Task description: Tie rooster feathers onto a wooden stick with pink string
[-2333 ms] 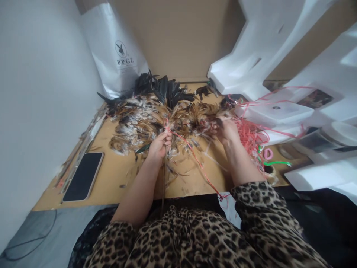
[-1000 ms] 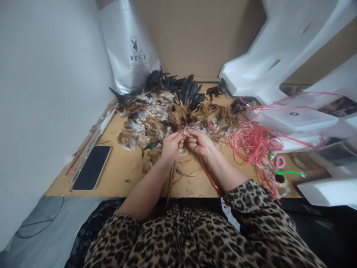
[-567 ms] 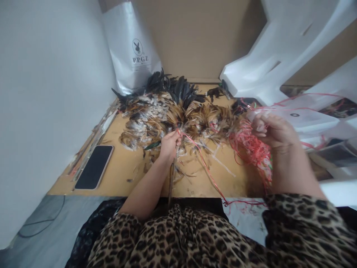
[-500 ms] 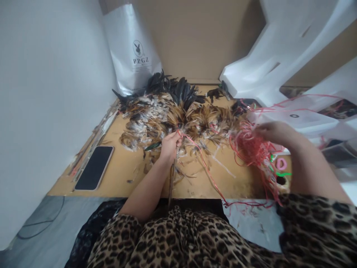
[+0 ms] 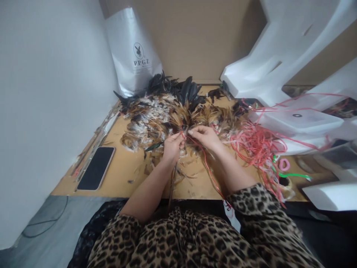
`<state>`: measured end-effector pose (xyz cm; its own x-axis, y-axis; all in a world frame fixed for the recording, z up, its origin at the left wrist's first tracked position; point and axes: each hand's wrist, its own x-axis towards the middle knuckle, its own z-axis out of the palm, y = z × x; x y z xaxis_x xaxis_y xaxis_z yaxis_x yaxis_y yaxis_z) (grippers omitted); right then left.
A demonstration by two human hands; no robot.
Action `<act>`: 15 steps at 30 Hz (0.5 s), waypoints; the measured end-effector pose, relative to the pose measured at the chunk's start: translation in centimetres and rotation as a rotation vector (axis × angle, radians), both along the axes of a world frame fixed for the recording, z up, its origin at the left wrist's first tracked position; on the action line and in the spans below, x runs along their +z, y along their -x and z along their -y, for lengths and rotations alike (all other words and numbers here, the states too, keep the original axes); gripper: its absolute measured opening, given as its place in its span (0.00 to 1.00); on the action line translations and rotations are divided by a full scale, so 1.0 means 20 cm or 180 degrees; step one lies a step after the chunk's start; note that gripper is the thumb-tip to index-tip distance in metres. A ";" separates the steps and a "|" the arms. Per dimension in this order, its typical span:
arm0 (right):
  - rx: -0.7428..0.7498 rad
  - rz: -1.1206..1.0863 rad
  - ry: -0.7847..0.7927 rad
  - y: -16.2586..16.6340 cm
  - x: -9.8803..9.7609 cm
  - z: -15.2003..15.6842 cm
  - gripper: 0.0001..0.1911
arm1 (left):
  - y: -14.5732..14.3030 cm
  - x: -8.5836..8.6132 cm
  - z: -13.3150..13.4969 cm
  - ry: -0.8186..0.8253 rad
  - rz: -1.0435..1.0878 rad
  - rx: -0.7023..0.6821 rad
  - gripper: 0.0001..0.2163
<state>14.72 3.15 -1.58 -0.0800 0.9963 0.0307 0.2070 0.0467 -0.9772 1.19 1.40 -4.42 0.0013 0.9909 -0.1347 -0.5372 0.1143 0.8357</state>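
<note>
My left hand point(image 5: 171, 147) is closed round a thin stick point(image 5: 171, 182) that runs down toward my lap, with feathers bunched at its top. My right hand point(image 5: 205, 137) meets it at the fingertips and pinches a red string point(image 5: 208, 167) that trails down over the table edge. Both hands sit at the near side of a heap of brown, white and black feathers point(image 5: 178, 111) on the wooden table point(image 5: 122, 178).
A tangle of red string point(image 5: 256, 145) lies to the right, beside white foam blocks point(image 5: 279, 56). A black phone point(image 5: 96, 173) lies at the left. A white bag point(image 5: 134, 52) stands against the cardboard back. Green and pink bits point(image 5: 284, 165) lie at the right.
My right hand swung out right to the red string tangle, then came back to the left hand at the feather bunch. The left hand stayed on the stick.
</note>
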 end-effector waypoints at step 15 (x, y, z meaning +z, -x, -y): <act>-0.0376 -0.1795 0.0606 0.15 -0.12 -0.02 0.20 | -0.03 -0.04 0.02 -0.0309 -0.0558 0.0155 0.17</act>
<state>11.72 3.52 -3.97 0.0083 0.9896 -0.1434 -0.3520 -0.1314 -0.9267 1.75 1.02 -5.24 -0.0621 0.9975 -0.0325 -0.3855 0.0061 0.9227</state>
